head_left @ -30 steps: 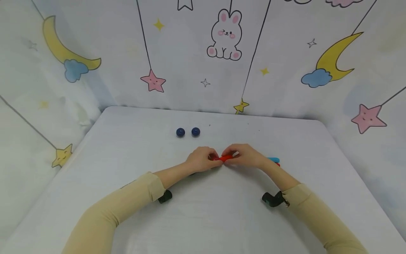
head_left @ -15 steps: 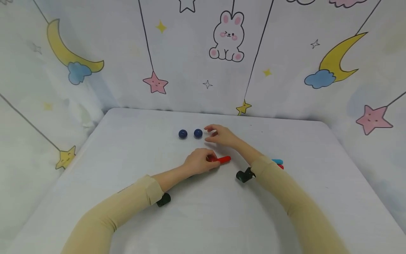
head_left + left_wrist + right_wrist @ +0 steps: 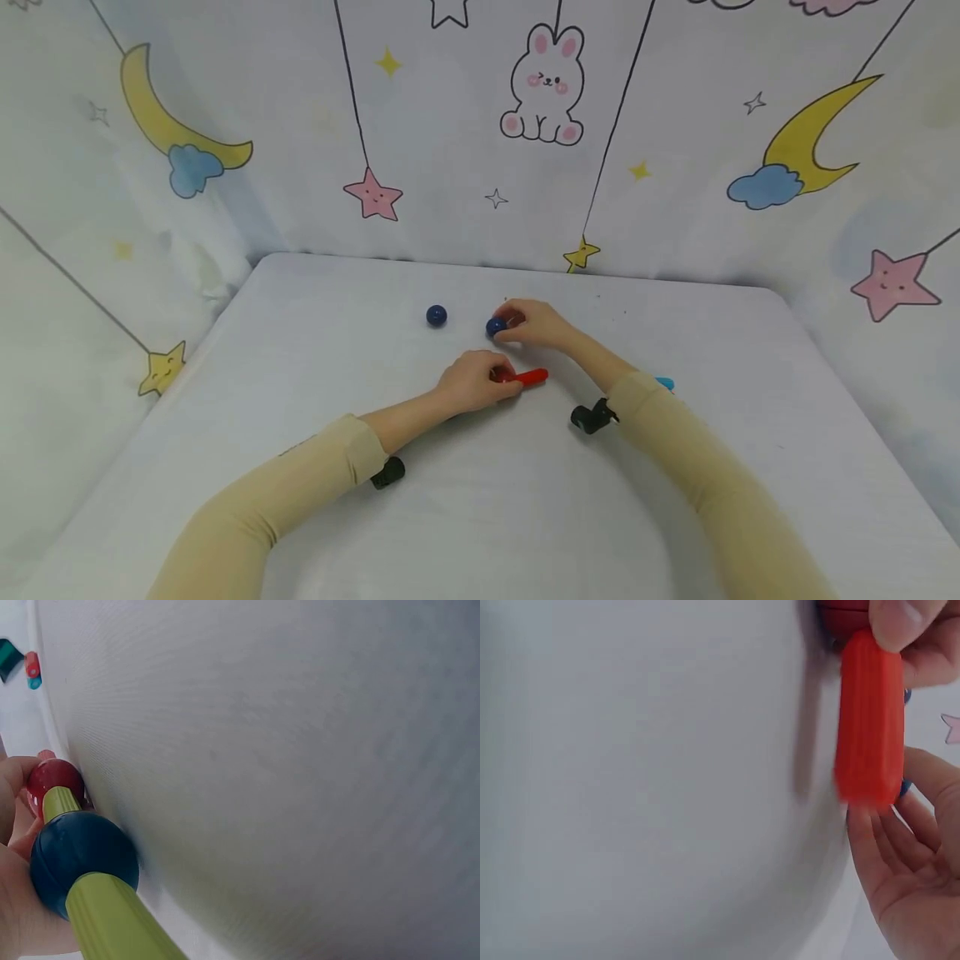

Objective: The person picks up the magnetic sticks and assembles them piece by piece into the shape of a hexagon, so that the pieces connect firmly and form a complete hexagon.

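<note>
My left hand (image 3: pixel 474 381) grips a red ball (image 3: pixel 56 780) low over the white table. From that ball a red rod (image 3: pixel 532 378) sticks out to the right. On its other side, in the left wrist view, a short yellow-green rod (image 3: pixel 60 802) joins a dark blue ball (image 3: pixel 84 851), followed by another yellow-green rod (image 3: pixel 124 922). Farther back, my right hand (image 3: pixel 534 323) pinches a loose dark blue ball (image 3: pixel 496 327) between thumb and fingers. In the right wrist view the red rod stands in front of the right hand (image 3: pixel 911 892), mostly hiding that ball.
Another dark blue ball (image 3: pixel 437 316) lies on the table (image 3: pixel 337 333) to the left of the right hand. A light blue rod (image 3: pixel 665 383) shows partly behind the right sleeve. A patterned cloth (image 3: pixel 420 125) hangs behind the table. Black wrist cameras (image 3: pixel 388 472) sit under both forearms.
My right hand let go of the red rod, reached back to the right-hand blue ball, took hold of it and drew it right and slightly nearer. The left hand stayed in place.
</note>
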`<state>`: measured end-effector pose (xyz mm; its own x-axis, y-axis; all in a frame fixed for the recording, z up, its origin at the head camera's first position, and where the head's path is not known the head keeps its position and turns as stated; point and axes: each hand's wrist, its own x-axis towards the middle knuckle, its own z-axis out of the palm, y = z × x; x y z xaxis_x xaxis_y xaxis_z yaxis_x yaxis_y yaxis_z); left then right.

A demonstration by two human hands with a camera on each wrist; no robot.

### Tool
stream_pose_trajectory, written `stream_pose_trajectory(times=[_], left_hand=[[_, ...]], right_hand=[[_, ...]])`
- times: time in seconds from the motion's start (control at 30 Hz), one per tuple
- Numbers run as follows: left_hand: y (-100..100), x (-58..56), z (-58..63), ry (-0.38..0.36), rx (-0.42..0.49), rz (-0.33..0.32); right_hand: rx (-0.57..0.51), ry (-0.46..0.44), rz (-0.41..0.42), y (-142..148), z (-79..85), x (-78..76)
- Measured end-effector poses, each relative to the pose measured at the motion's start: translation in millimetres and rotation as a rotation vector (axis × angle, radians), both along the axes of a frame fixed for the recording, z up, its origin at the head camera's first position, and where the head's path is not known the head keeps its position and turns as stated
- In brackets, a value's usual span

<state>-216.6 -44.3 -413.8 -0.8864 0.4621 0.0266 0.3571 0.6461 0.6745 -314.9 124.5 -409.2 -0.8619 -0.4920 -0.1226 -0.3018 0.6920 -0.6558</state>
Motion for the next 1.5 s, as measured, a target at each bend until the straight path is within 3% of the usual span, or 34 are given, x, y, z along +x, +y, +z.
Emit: stream_pose_trajectory(times=[0.23,0.37,0.53,0.73,1.0,1.17,1.5], left_hand=[[-7.4,-2.1,-1.7,0.014,0.003,0.005],[-11.3,-5.8,-1.7,0.019,0.01,-0.008],[-12.6,-15.1,-2.4,0.032,0.022,-0.028],[-11.2,-26.8,-2.6,0.045,0.013,-0.038],[-12.5,-36.1,-1.0,0.02,-0.062,-0.027],[-31.5,-23.8,11.0,-0.017,-0.155,-0.025],[-116.6,32.2,41.9,-0.174,-0.295,-0.001]], right_hand=[[-0.033,-0.032,0.014,65.1,-2.2,31.6],[-0.069,-0.04,0.051,85.2,-5.1,45.9],[-0.124,-0.075,0.057,88.6,-7.5,55.0],[-0.119,-0.041,0.01,85.1,-6.0,59.3],[-0.114,-0.042,-0.016,85.5,-5.3,60.4],[-0.114,-0.052,-0.024,88.5,-5.8,62.1],[-0.125,-0.065,-0.037,98.4,-7.9,62.0]])
